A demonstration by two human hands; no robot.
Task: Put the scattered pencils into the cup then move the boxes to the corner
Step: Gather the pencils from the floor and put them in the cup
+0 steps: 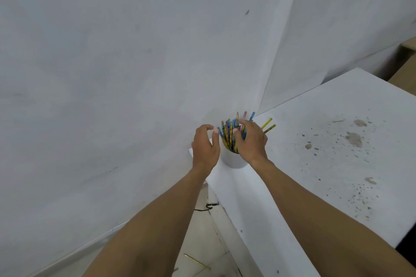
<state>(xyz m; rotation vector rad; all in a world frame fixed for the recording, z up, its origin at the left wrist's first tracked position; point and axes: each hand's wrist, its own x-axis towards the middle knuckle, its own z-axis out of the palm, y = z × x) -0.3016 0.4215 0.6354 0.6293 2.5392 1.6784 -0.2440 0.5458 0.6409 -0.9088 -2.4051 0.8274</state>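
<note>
A white cup (234, 159) stands at the far left corner of the white table (326, 153), against the wall. A bundle of blue and yellow pencils (229, 135) sticks up out of it. My right hand (251, 139) reaches over the cup from the right, its fingers curled around the tops of the pencils. Two yellow pencils (269, 126) poke out behind that hand. My left hand (206, 144) hovers at the cup's left side, fingers bent and apart, fingertips close to the pencils but holding nothing. No boxes are in view.
Grey walls meet in a corner right behind the cup. The table top carries brown stains (354, 138) to the right. Below the table's left edge lie a tiled floor, a black cable (208, 207) and a thin yellow stick (197, 261).
</note>
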